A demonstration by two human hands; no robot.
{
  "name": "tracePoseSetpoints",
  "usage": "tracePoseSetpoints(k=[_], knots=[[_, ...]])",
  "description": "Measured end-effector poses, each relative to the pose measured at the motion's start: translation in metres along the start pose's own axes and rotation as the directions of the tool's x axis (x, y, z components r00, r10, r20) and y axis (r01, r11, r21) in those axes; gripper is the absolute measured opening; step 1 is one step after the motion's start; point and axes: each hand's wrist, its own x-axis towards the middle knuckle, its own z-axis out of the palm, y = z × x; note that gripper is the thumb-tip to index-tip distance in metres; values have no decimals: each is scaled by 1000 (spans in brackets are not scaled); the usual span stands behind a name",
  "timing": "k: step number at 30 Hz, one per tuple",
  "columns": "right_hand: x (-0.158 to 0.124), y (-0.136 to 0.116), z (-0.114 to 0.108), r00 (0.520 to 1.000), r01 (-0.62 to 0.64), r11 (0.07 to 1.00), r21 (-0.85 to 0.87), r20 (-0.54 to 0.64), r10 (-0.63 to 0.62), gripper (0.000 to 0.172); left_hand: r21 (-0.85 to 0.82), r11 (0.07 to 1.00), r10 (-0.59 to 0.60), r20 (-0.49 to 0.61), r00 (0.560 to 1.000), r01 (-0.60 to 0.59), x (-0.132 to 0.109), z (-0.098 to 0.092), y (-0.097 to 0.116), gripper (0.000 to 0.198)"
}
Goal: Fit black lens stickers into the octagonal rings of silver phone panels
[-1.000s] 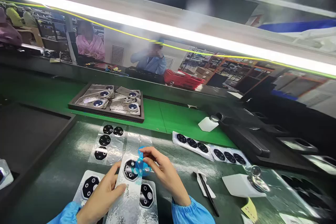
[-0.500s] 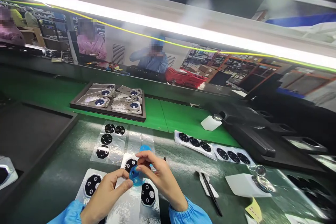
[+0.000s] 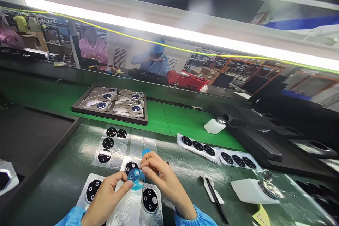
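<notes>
Between thumb and index finger, my left hand (image 3: 108, 192) pinches a small disc covered in blue film (image 3: 134, 174), with ring-shaped holes showing through it. The fingers of my right hand (image 3: 162, 176) close together at the disc's upper right edge, on the blue film. Beneath both hands lies a silvery flat panel (image 3: 123, 206) with a black octagonal plate (image 3: 130, 167) at its top. A second panel (image 3: 150, 215) lies to the right and a third (image 3: 92, 178) to the left, partly under my left hand. Another piece of blue film (image 3: 146, 152) shows just behind my right fingers.
Clear sheets with black discs (image 3: 108, 143) lie behind my left hand; white strips of discs (image 3: 198, 145) lie right. A tray of panels (image 3: 109, 114) stands at the back. Black tweezers (image 3: 217, 201) rest on tissue beside a white bottle (image 3: 250, 190). Co-workers sit beyond.
The disc has turned so its dark face with rings shows more, and blue film hangs at its lower right. My right fingers have shifted slightly right and down.
</notes>
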Motion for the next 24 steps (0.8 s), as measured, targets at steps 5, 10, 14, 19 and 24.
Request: tracePoseSetpoints(k=[5,10,14,19,24], knots=[[2,-1,6,999,-14,996,87,-35,17,22,-16,1000,21,8,1000,-21,0,-1,0,27],[5,4,0,986,-30,991,128,-157,50,26,-224,975,19,61,998,-5,-3,1,0,77],[5,7,0,991,-36,998,58,-128,43,25,-199,980,-30,14,999,32,-4,4,-5,90],[6,9,5,999,-17,999,30,-34,18,21,-193,980,-34,90,995,50,-4,5,-4,79],[6,10,3,999,-27,998,63,20,26,19,-181,980,-58,132,990,82,-5,8,5,75]])
